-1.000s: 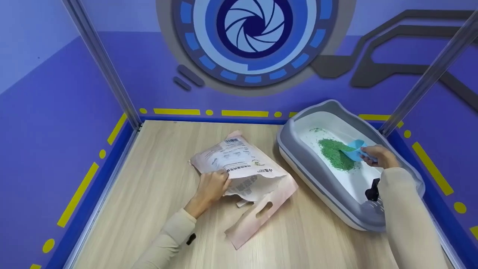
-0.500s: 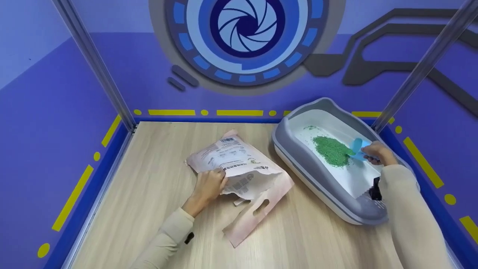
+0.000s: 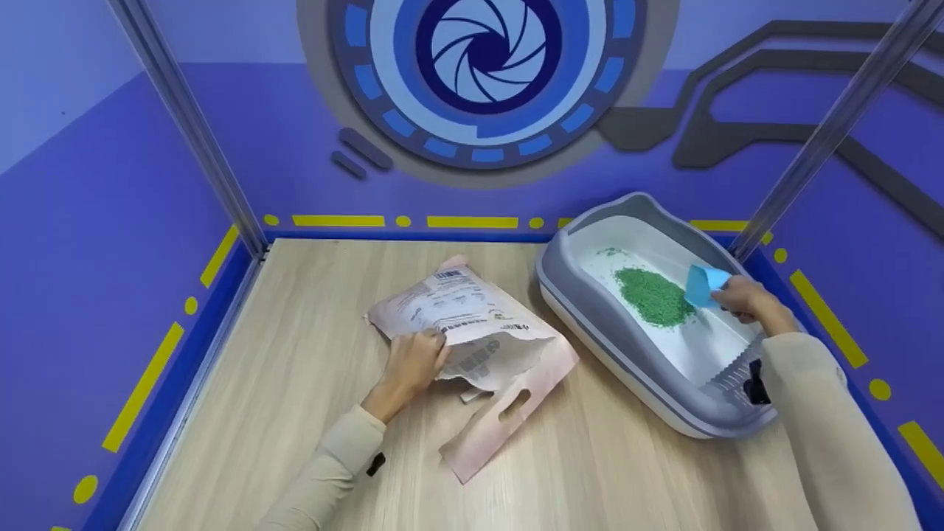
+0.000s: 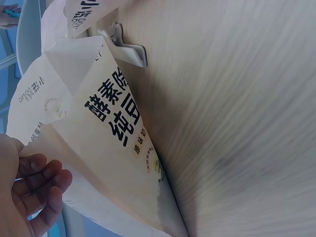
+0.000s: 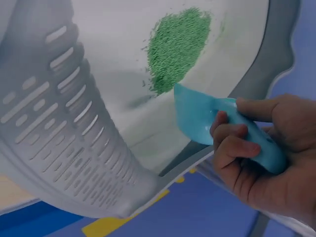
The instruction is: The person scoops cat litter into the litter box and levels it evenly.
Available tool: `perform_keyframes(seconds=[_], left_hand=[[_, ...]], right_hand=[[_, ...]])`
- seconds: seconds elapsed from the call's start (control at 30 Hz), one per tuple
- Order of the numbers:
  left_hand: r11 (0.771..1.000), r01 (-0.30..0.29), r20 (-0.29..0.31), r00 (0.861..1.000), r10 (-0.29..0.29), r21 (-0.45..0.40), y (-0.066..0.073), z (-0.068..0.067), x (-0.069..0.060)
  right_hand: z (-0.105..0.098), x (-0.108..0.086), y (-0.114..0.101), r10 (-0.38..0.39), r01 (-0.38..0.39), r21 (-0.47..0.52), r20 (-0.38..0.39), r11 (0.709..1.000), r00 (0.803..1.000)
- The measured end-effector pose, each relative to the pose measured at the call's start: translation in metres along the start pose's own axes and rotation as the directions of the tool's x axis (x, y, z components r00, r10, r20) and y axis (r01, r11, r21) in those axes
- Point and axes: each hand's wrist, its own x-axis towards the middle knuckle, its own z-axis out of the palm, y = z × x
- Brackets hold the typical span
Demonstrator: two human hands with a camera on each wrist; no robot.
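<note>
My left hand [image 3: 414, 363] pinches the torn edge of a pale pink bag [image 3: 472, 310] that lies on its side, its mouth gaping toward the lower right. In the left wrist view the left hand [image 4: 34, 192] has thumb and index at the bag's edge [image 4: 106, 133], other fingers loosely bent. My right hand [image 3: 752, 301] holds a light blue scoop [image 3: 704, 285] inside the grey and white litter tray [image 3: 619, 335], right of a green granule pile [image 3: 653, 296]. The right wrist view shows the right hand [image 5: 269, 148] curled round the handle of the scoop [image 5: 195, 113], its inside not visible.
A torn pink strip with a handle slot [image 3: 509, 420] extends from the bag's mouth over the wooden table [image 3: 310, 295]. A small pale clip [image 4: 129, 53] lies by the mouth. Slotted grey grating [image 5: 74, 128] covers the tray's near end. Blue walls and metal posts [image 3: 199, 140] enclose the table.
The scoop has come out of the green pile, moved right and tilted up, the right hand still round its handle. The left hand keeps its hold on the bag.
</note>
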Motion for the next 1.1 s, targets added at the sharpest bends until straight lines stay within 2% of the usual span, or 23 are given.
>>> perform_keyframes(seconds=[0.1, 0.27, 0.37, 0.47, 0.6, 0.7, 0.83, 0.97, 1.1], left_hand=[[1.000, 0.005, 0.000, 1.000, -0.005, -0.013, 0.001, 0.001, 0.001], [0.999, 0.000, 0.002, 1.000, 0.000, -0.034, -0.001, -0.001, 0.004], [0.999, 0.015, -0.010, 1.000, -0.015, -0.037, -0.003, -0.003, 0.004], [0.998, 0.030, -0.016, 0.999, -0.031, -0.052, -0.004, -0.004, 0.004], [0.997, 0.031, -0.026, 0.999, -0.033, -0.064, -0.005, -0.005, 0.006], [0.997, 0.041, -0.052, 0.998, -0.044, -0.059, -0.007, -0.006, 0.006], [0.995, 0.066, -0.080, 0.994, -0.072, -0.073, -0.008, -0.008, 0.009], [0.993, 0.083, -0.070, 0.994, -0.089, -0.088, -0.008, -0.010, 0.011], [0.993, 0.080, -0.070, 0.994, -0.086, -0.084, -0.008, -0.010, 0.011]], right_hand=[[-0.002, -0.011, -0.015, -0.115, 0.115, 0.052, 0.003, 0.992, 0.993], [0.002, -0.025, -0.049, -0.204, 0.212, 0.104, -0.085, 0.972, 0.975], [0.012, -0.033, -0.070, -0.249, 0.262, 0.154, -0.102, 0.953, 0.963], [0.024, -0.045, -0.088, -0.282, 0.289, 0.228, -0.063, 0.930, 0.957], [0.041, -0.064, -0.103, -0.320, 0.295, 0.324, 0.027, 0.899, 0.947], [0.052, -0.073, -0.109, -0.363, 0.303, 0.385, 0.094, 0.872, 0.927], [0.066, -0.083, -0.111, -0.424, 0.318, 0.436, 0.169, 0.842, 0.890], [0.083, -0.088, -0.111, -0.453, 0.317, 0.459, 0.223, 0.830, 0.863], [0.106, -0.084, -0.109, -0.439, 0.293, 0.450, 0.264, 0.844, 0.859]])
